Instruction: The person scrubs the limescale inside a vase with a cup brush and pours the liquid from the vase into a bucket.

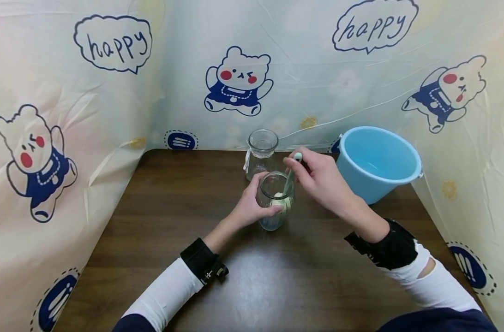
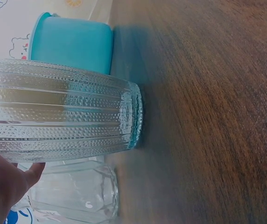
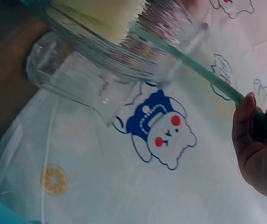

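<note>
My left hand (image 1: 251, 206) grips a ribbed clear glass jar (image 1: 273, 224) around its side, thumb across the front. A bottle brush (image 1: 288, 182) with a slim green handle slants down through the jar's open mouth. Its pale cream head (image 3: 105, 18) sits inside the glass, also seen through the dotted wall in the left wrist view. My right hand (image 1: 318, 177) pinches the handle near its upper end, above and to the right of the rim. Just behind the jar stands a second clear glass bottle (image 1: 262, 161) with a flared neck and a white tie.
A light blue bucket (image 1: 378, 170) stands at the back right of the dark wooden table (image 1: 185, 203), close to my right hand. A pale cloth (image 1: 310, 83) printed with bears surrounds the table at the back and both sides.
</note>
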Tool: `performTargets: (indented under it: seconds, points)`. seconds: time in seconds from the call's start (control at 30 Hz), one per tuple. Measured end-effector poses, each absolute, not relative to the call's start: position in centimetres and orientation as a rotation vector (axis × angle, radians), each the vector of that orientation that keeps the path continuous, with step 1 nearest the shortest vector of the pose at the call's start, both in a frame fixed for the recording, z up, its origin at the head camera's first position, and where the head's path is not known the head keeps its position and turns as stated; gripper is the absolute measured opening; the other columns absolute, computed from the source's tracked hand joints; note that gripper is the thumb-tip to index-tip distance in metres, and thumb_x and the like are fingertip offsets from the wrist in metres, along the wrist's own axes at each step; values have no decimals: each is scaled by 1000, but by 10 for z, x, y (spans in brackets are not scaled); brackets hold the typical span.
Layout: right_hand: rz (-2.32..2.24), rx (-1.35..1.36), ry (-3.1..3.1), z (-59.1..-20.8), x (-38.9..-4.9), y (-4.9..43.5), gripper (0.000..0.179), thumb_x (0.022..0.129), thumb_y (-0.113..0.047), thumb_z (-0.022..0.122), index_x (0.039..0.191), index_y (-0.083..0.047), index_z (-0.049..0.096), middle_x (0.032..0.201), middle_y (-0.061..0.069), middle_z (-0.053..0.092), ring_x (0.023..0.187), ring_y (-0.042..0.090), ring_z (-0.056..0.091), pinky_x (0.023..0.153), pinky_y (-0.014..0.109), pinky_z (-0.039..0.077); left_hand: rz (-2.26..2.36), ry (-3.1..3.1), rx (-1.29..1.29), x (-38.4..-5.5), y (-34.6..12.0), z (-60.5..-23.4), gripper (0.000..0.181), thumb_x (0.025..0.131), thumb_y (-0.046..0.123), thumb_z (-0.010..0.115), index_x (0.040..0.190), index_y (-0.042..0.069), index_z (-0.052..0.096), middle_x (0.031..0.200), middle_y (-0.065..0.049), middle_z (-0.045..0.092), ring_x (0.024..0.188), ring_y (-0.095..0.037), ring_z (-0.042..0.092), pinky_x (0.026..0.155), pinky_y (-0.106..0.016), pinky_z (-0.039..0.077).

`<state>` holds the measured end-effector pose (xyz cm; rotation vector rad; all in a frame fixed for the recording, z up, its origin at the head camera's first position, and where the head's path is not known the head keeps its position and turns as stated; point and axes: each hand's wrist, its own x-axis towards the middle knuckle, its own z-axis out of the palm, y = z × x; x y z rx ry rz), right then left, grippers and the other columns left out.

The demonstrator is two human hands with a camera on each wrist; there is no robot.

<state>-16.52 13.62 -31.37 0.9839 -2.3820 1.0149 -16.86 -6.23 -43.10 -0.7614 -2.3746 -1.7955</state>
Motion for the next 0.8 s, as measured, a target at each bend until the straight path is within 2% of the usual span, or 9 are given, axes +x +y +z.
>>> performTargets:
  seconds: [0.13,0.4,0.63,0.8]
  points:
    - [989,968,-2343,-308,-165,138,11,97,-18,58,93,-9,62,69,1,58,57,5,46,50,26,43,-1787,-2367,-768,-170,-62,-432,83,70,13,83,138,0,38,131,-22,53,116,-38,51,98,-52,43]
    - [1010,967,-2380,-326,-170,137,9,96,-14,59,93,-7,63,68,0,58,56,6,45,49,26,43,-1780,-2393,-739,-168,-62,-431,83,69,15,84,138,2,39,131,-18,54,114,-29,53,98,-49,44]
    - [990,970,-2320,-313,-168,138,10,96,-15,60,94,-6,62,70,2,61,59,4,51,51,24,47,-1802,-2379,-754,-168,-62,-432,83,70,13,83,138,0,38,132,-24,53,116,-37,51,98,-51,43]
    - [1004,958,-2308,-310,-168,138,15,97,-19,58,94,-5,62,73,5,64,60,4,53,51,25,48,-1788,-2373,-758,-169,-62,-433,83,69,13,83,138,1,38,132,-24,53,116,-34,52,98,-50,44]
